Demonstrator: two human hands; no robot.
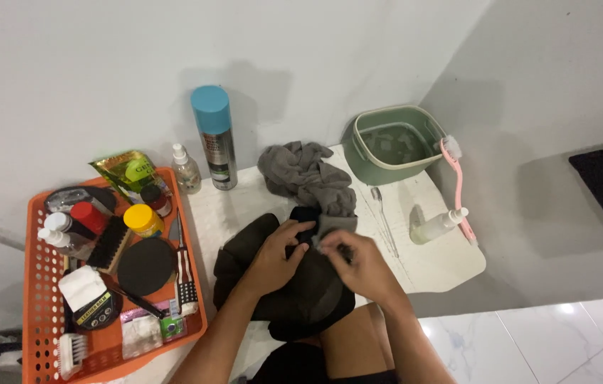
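Note:
A dark black-brown shoe or cap-like item (283, 288) lies on the small white table (443, 263) in front of me. My left hand (276, 256) presses on its top, fingers curled over the dark opening. My right hand (362, 263) pinches an edge of the grey cloth (305, 174) against the same item. The cloth trails back in a crumpled heap toward the wall. What sits between the right fingers is partly hidden.
An orange basket (38, 299) at the left holds brushes, tins, small bottles and a black round lid. A tall blue-capped spray can (214, 139) and small spray bottle (186, 169) stand by the wall. A green tub (390, 146), pink brush (458, 185) and lying bottle (436, 226) are at right.

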